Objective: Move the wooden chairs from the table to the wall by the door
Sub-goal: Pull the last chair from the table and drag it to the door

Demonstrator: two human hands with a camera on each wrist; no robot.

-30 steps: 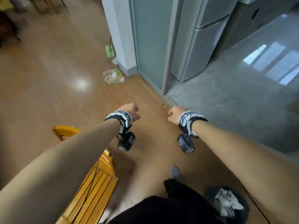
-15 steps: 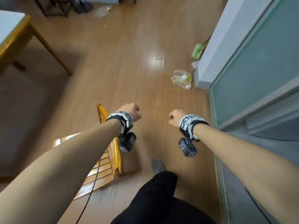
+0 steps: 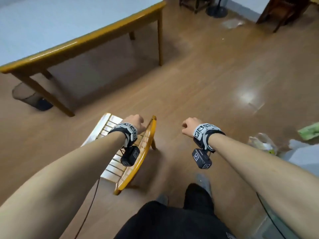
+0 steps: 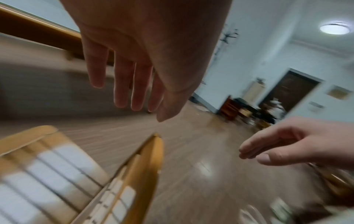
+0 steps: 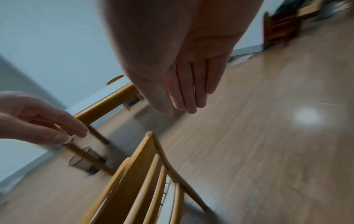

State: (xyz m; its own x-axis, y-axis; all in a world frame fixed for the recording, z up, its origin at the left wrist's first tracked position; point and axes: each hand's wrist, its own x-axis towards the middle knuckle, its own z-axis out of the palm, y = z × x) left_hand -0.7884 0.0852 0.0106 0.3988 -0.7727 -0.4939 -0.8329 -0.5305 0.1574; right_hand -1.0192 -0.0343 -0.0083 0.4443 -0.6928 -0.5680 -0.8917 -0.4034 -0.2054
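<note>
A yellow wooden chair with a slatted seat stands on the floor near the table, which has a white top and a yellow wooden edge. My left hand hovers just above the top rail of the chair, fingers straight and relaxed, holding nothing. My right hand hangs in the air to the right of the chair, apart from it, with loose straight fingers and nothing in it. In the left wrist view my right hand shows, loosely curled and empty.
A mesh waste bin stands under the table by a leg. A plastic bag and a green item lie on the floor at the right. A fan base and dark furniture stand at the back.
The head view has swung left, from the glass door and fridge to the table. The chair now lies directly under my left hand. Both hands stay empty.
</note>
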